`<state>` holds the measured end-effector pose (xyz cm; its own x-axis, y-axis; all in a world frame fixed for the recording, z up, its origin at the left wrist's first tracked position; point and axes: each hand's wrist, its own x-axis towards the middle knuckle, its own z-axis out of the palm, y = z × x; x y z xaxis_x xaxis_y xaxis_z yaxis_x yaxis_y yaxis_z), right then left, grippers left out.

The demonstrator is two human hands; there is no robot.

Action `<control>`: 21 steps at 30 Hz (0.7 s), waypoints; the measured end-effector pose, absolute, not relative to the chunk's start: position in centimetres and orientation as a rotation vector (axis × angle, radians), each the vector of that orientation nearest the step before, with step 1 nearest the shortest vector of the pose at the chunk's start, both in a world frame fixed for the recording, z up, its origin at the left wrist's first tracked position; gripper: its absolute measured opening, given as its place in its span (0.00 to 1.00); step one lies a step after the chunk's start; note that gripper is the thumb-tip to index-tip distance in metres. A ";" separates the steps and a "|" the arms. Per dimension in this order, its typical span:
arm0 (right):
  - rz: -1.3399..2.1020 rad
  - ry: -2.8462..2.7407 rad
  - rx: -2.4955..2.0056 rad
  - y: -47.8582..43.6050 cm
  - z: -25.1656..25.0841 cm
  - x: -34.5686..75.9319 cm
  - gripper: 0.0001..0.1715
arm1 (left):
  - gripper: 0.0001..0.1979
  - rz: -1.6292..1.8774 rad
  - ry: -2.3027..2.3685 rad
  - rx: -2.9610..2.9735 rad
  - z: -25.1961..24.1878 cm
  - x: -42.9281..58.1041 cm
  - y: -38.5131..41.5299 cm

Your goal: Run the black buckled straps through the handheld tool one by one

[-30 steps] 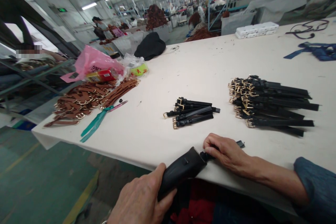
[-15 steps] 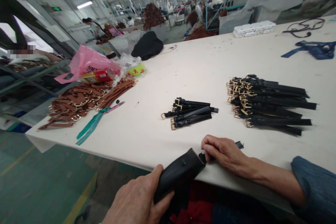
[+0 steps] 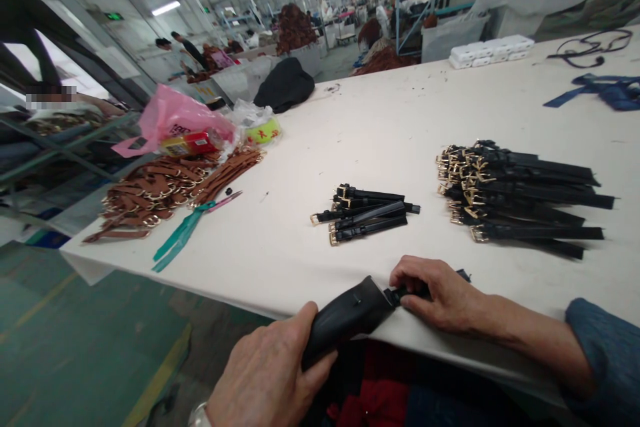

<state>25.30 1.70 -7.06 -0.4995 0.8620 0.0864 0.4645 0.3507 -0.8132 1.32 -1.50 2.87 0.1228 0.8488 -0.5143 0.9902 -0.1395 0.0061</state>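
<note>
My left hand (image 3: 275, 367) is closed around a black hand-held tool (image 3: 347, 313), shaped like a hair clipper, with a small raised part on top. The tool's broad end points right, over the table's front edge. In my right hand (image 3: 440, 290) the fingers pinch a black buckle strap (image 3: 397, 295). One end of this strap meets the broad end of the tool, and its other end shows behind the hand. Beyond my hands lies a small pile of black buckle straps (image 3: 370, 217) with gold buckles. A larger pile of black straps (image 3: 530, 193) lies to the right.
On the white table (image 3: 280, 233), brown straps (image 3: 150, 193), scissors with teal-wrapped handles (image 3: 187, 233) and a pink bag (image 3: 175, 117) lie left. A black cap (image 3: 285, 85) is at the back. White boxes (image 3: 493, 51), a black cord (image 3: 590, 50) and blue cloth (image 3: 600, 90) lie far right.
My right hand's fingers have shifted slightly right, showing more of the strap at the tool's end. The tool is still in my left hand; the whole view has shifted a little.
</note>
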 end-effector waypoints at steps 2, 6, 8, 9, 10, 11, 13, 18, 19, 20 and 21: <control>1.047 -2.103 -1.142 1.8 -7.1 25.4 0.14 | 0.16 -0.543 1.800 2.032 2.7 1.1 -1.7; 1.092 -2.094 -1.123 2.0 -7.3 25.6 0.14 | 0.17 -0.600 1.781 1.964 2.9 0.1 -2.1; 1.103 -2.091 -1.120 2.1 -7.3 25.7 0.13 | 0.16 -0.623 1.760 1.974 3.2 -0.2 -2.1; 1.107 -2.094 -1.116 2.1 -7.3 25.7 0.13 | 0.16 -0.619 1.758 1.991 3.3 -0.2 -2.0; 1.108 -2.098 -1.111 2.1 -7.2 25.7 0.13 | 0.16 -0.608 1.765 2.013 3.3 0.0 -1.9; 1.107 -2.103 -1.104 2.1 -7.2 25.7 0.13 | 0.16 -0.594 1.776 2.034 3.3 0.3 -1.7; 1.105 -2.108 -1.093 2.1 -7.2 25.7 0.15 | 0.15 -0.550 1.790 2.079 2.9 1.2 -1.4; 1.154 -2.044 -1.120 2.0 -7.4 25.6 0.22 | 0.16 -0.423 1.823 2.092 1.9 2.3 -1.2; 1.175 -2.029 -1.117 2.0 -7.5 25.6 0.25 | 0.16 -0.422 1.826 2.078 1.8 2.2 -1.2; 1.195 -2.020 -1.107 2.0 -7.5 25.6 0.28 | 0.16 -0.430 1.824 2.068 1.9 1.9 -1.3; 1.210 -2.017 -1.096 2.0 -7.5 25.7 0.29 | 0.16 -0.446 1.824 2.058 2.1 1.6 -1.4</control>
<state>25.66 2.02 -7.50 -0.5238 0.8510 0.0390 0.3663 0.2664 -0.8915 1.62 -1.39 2.06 0.1199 0.8813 -0.4571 0.9928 -0.1071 0.0539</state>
